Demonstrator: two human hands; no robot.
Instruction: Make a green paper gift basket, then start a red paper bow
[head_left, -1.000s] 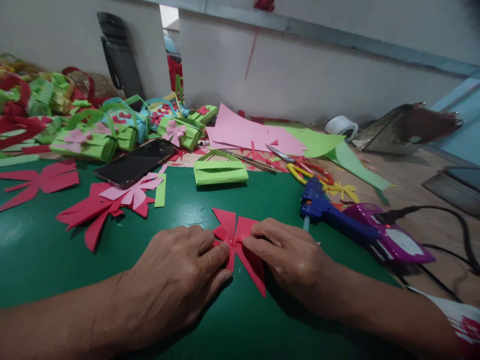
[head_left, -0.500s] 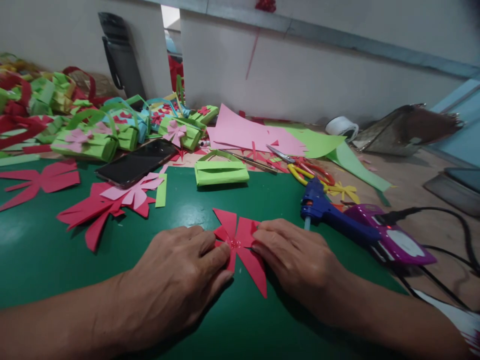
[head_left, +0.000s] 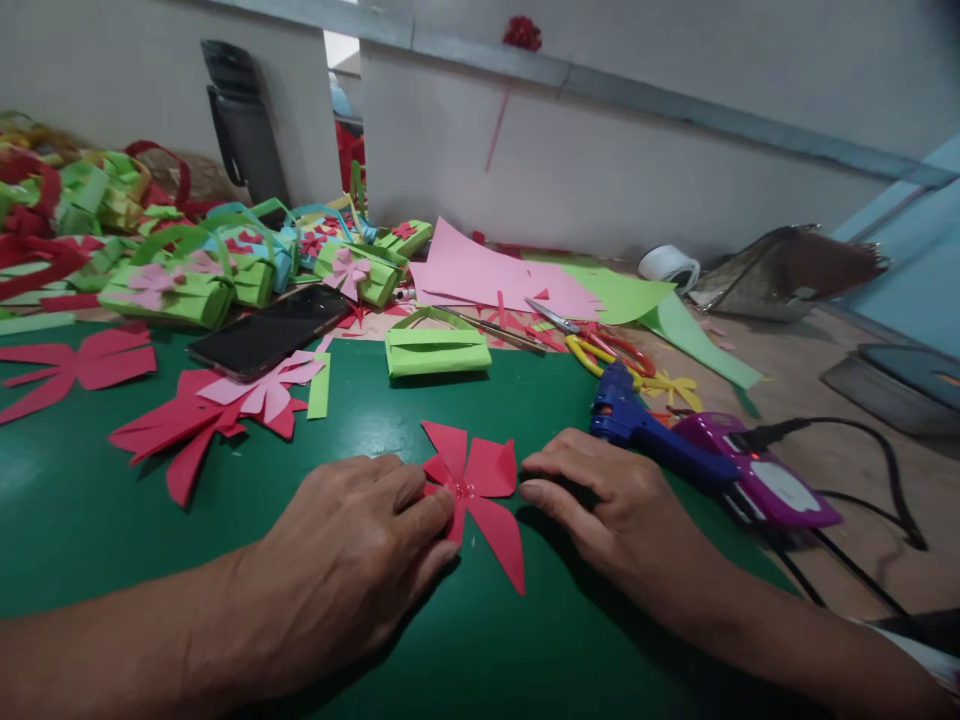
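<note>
A red paper flower [head_left: 491, 470] with pointed petals lies on the green mat [head_left: 352, 395], a clear shiny blob at its centre. My left hand [head_left: 375, 550] pinches its left petals between thumb and fingers; part of the flower is hidden under them. Just right of the flower, my right hand [head_left: 600, 500] is off the paper, with thumb and forefinger a little apart and nothing seen between them. Behind the flower sits a small light-green paper purse [head_left: 437, 352]. A blue glue gun [head_left: 637, 425] lies beyond my right hand.
Red and pink paper cutouts [head_left: 217, 410] and a phone [head_left: 274, 325] lie at left, before piled paper purses [head_left: 165, 285]. Scissors [head_left: 604, 350], paper sheets [head_left: 502, 275] and a purple power strip [head_left: 765, 475] with cables are at right. A dark bottle [head_left: 244, 120] stands behind.
My right hand has let go of the flower's right petal and drawn slightly right; that petal's tip now shows curled up. My left hand keeps its hold. The view has shifted slightly.
</note>
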